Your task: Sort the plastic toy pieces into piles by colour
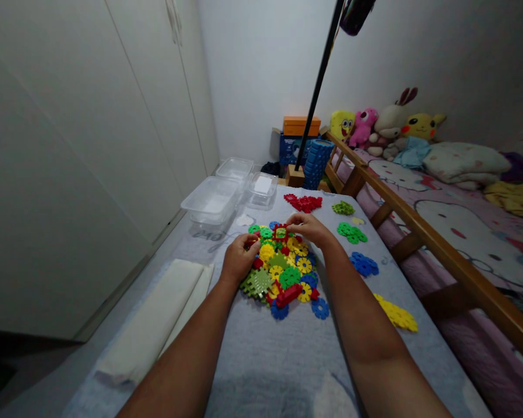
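A mixed heap of plastic building pieces (283, 267) lies on the cloth-covered table, with red, yellow, green and blue ones jumbled together. At its far side, the fingertips of my right hand (307, 227) are closed at the edge of a red square frame piece (280, 233). My left hand (240, 255) rests at the heap's left edge, its fingers curled inward; what they hold, if anything, is hidden. Close to it lies an olive-green square piece (260, 283). A red bar-shaped piece (289, 295) and a blue disc (320, 308) lie at the near side.
Sorted piles run along the right: red pieces (304, 202), light green pieces (343, 208), green discs (352, 233), blue discs (364, 263), yellow discs (397, 314). Clear plastic containers (211, 197) stand back left; a folded white cloth (157, 319) lies left. A wooden bed rail (418, 232) borders the right.
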Action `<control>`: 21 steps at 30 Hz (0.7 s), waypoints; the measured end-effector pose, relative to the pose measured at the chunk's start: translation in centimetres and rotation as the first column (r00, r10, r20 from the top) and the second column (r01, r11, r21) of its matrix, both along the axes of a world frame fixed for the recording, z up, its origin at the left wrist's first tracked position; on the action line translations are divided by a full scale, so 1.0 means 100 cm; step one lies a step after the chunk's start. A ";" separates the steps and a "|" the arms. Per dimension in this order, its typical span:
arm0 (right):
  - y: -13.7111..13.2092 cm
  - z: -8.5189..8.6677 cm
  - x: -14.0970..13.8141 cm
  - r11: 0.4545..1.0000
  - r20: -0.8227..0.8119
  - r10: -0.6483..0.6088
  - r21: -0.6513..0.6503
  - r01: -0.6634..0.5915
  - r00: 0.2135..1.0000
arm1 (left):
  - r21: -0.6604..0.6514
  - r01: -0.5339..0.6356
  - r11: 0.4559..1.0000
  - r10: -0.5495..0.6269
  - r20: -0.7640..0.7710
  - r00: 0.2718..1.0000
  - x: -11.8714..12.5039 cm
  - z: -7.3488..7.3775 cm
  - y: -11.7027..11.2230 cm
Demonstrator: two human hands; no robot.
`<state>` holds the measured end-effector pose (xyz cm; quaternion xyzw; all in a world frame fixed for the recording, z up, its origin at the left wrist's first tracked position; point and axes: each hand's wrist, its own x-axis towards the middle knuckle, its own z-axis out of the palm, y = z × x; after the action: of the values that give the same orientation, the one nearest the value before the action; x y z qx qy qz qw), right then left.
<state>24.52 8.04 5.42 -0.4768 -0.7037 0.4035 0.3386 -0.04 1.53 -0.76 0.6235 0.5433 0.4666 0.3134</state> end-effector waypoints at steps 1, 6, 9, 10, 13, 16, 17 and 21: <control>-0.001 0.001 0.002 0.999 -0.088 -0.024 -0.037 0.021 0.996 | 0.003 -0.002 1.000 0.002 -0.005 1.000 0.000 0.000 0.000; 0.006 -0.007 0.014 0.954 -0.380 -0.299 -0.141 0.265 0.875 | 0.012 -0.013 1.000 0.013 -0.027 1.000 0.000 0.000 0.000; 0.013 -0.016 0.019 0.878 -0.461 -0.479 -0.234 0.418 0.747 | 0.010 -0.004 1.000 0.004 -0.019 1.000 0.000 -0.002 0.001; 0.016 -0.018 0.020 0.848 -0.475 -0.529 -0.258 0.463 0.704 | 0.007 -0.001 1.000 0.001 -0.017 1.000 0.000 -0.002 0.001; 0.023 -0.023 0.021 0.761 -0.490 -0.640 -0.297 0.577 0.592 | 0.004 0.003 1.000 -0.003 -0.010 1.000 0.000 -0.002 0.001; 0.034 -0.024 0.020 0.700 -0.491 -0.694 -0.289 0.653 0.526 | 0.008 -0.004 1.000 0.004 -0.011 1.000 0.001 0.000 0.000; 0.038 -0.024 0.020 0.688 -0.493 -0.701 -0.278 0.671 0.515 | 0.009 -0.006 1.000 0.006 -0.017 1.000 0.001 0.000 0.000; 0.060 -0.026 0.021 0.665 -0.487 -0.704 -0.196 0.720 0.517 | 0.019 -0.014 1.000 0.015 -0.049 0.999 0.000 0.002 -0.002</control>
<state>26.58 14.06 2.83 -0.5877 -0.3318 0.3323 0.6588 -0.01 1.38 -0.54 0.6338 0.5509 0.4585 0.2907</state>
